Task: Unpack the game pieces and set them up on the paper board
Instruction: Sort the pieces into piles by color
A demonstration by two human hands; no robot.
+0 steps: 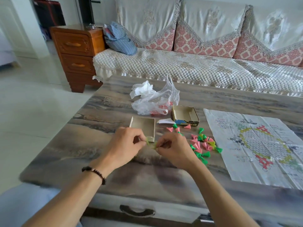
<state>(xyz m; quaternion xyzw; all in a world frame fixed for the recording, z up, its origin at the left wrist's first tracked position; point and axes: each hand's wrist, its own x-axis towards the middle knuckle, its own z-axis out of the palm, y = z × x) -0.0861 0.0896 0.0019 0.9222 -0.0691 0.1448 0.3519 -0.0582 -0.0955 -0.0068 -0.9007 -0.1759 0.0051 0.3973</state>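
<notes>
The paper board (pixel 255 145) lies flat at the right of the table, printed with a star of coloured circles. A heap of pink and green cone pieces (pixel 202 143) lies loose between it and my hands. My left hand (pixel 126 145) and my right hand (pixel 173 148) meet in front of an empty box tray (pixel 145 126), both pinching small yellow-green pieces (pixel 151 144) between their fingertips. The other box half (pixel 185 116), with a blue printed side, stands further back.
A crumpled clear plastic bag (pixel 154 99) lies behind the boxes, and a folded white paper (pixel 165 121) lies between them. The marble-patterned table (pixel 114 104) has a drawer handle (pixel 136 210) at its near edge. A sofa (pixel 196 66) stands beyond.
</notes>
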